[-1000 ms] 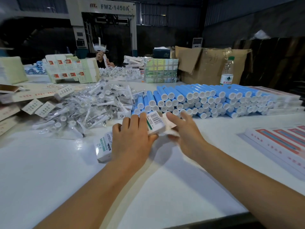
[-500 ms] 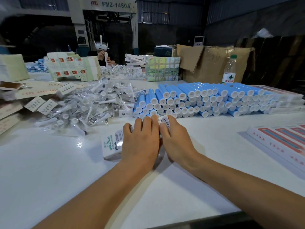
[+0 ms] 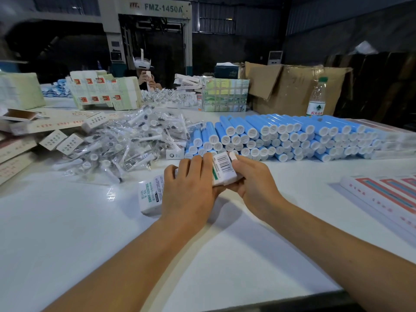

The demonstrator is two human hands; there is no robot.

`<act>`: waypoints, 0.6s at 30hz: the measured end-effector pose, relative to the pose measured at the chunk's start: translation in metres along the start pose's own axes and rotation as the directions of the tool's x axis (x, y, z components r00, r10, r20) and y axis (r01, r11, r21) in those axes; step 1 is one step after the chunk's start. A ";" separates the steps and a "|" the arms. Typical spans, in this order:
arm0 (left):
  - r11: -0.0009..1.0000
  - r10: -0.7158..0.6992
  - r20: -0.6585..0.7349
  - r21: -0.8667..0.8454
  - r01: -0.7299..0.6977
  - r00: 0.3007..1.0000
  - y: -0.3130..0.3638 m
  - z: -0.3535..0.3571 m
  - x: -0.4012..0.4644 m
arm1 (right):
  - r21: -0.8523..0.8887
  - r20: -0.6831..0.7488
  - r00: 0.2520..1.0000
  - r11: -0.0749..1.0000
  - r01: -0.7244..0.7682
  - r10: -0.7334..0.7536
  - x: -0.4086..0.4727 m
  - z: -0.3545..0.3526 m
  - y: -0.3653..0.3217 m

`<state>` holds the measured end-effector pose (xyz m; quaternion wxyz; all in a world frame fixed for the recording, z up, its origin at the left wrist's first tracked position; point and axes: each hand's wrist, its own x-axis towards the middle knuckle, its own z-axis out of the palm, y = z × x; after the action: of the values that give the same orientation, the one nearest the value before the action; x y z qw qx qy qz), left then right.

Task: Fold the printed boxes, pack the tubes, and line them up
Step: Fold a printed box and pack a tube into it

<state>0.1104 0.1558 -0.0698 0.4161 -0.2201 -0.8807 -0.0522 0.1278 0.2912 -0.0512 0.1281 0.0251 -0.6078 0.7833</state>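
Note:
A white printed box with green lettering lies across the white table in front of me. My left hand lies over its middle with the fingers curled on it. My right hand grips the barcode end of the box, thumb on the end flap. Behind the hands a long stack of blue tubes with white caps lies in rows. To its left sits a heap of brush heads in clear bags.
Flat printed cartons lie at the right edge, more flat cartons at the left. A water bottle, a cardboard box and stacked packs stand at the back. Another person sits across the table.
My right hand has come in from the right and taken hold of the barcode end of the box. Both hands have closed together on the box, which is now tipped up slightly at that end.

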 end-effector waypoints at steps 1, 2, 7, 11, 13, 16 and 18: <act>1.000 0.005 -0.009 -0.004 -0.005 1.000 0.000 0.000 0.000 | -0.011 -0.009 1.000 1.000 0.000 0.000 0.000 -0.001 0.000; 1.000 0.010 -0.015 -0.006 -0.010 1.000 0.000 0.000 0.001 | -0.023 -0.011 1.000 1.000 0.000 0.000 0.000 -0.001 0.001; 0.999 0.036 -0.005 -0.004 -0.036 0.999 0.000 0.002 0.000 | -0.045 -0.048 0.999 0.999 -0.022 0.020 0.001 -0.001 0.002; 0.998 0.062 -0.003 0.021 -0.062 0.998 0.001 0.001 -0.001 | -0.207 -0.102 0.993 0.978 0.038 -0.061 -0.002 0.000 0.006; 0.998 0.064 -0.009 0.025 -0.064 0.998 0.002 0.001 -0.001 | -0.258 -0.106 0.990 0.964 0.067 -0.097 -0.003 0.000 0.008; 0.999 0.051 -0.021 0.015 -0.050 0.998 0.002 -0.001 -0.001 | -0.290 -0.085 0.993 0.955 0.057 -0.085 -0.005 0.002 0.006; 0.999 0.034 -0.014 0.028 -0.034 0.999 0.000 -0.002 0.000 | -0.386 -0.050 0.993 0.919 0.084 -0.111 -0.007 0.003 0.004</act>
<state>0.1113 0.1552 -0.0685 0.4263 -0.2287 -0.8745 -0.0344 0.1333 0.2866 -0.0560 0.1908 0.0021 -0.7423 0.6424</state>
